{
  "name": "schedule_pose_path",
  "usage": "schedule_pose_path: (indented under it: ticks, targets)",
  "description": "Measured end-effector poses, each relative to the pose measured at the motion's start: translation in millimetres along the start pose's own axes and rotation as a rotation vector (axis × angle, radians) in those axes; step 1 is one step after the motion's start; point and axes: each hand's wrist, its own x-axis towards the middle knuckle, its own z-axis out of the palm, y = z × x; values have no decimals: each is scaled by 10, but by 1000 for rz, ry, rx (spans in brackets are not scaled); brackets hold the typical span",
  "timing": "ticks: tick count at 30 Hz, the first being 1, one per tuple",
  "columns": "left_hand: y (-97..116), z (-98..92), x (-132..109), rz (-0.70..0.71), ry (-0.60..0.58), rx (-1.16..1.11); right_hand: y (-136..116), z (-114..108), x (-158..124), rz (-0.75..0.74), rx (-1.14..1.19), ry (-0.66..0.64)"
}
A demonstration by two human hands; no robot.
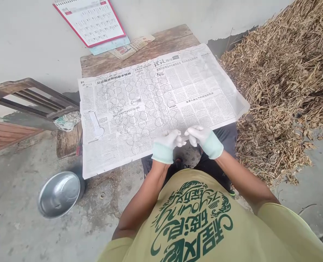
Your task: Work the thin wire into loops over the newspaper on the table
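Note:
Both my hands wear white gloves with pale green cuffs. My left hand and my right hand meet fingertip to fingertip just over the near edge of a spread newspaper. The fingers of each hand are curled and pinched together where they touch. Whether anything small sits between them is hidden. The newspaper covers a low wooden table and is marked all over with round rings. My knees in dark trousers show under the table's near edge.
A large heap of dry stalks and pods rises at the right. A metal bowl lies on the concrete floor at the left. A wooden frame and a crumpled bag stand left of the table. A calendar hangs on the wall.

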Motion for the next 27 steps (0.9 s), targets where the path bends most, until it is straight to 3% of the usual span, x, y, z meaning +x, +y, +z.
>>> schedule_pose_path:
  ticks: [5, 9, 13, 20, 27]
  targets:
    - [40, 71, -22, 75, 16, 253, -116, 148, -20, -52, 3, -102]
    - [34, 29, -53, 178, -10, 412, -136, 189, 3, 42, 47, -82]
    - [6, -65, -70, 225, 51, 500, -27, 197, 61, 153, 164, -110]
    - [-7, -202, -44, 350, 13, 711, 183, 205, 203, 439, 177, -239]
    - [-71, -70, -71, 323, 162, 834, 368, 175, 155, 389, 236, -256]
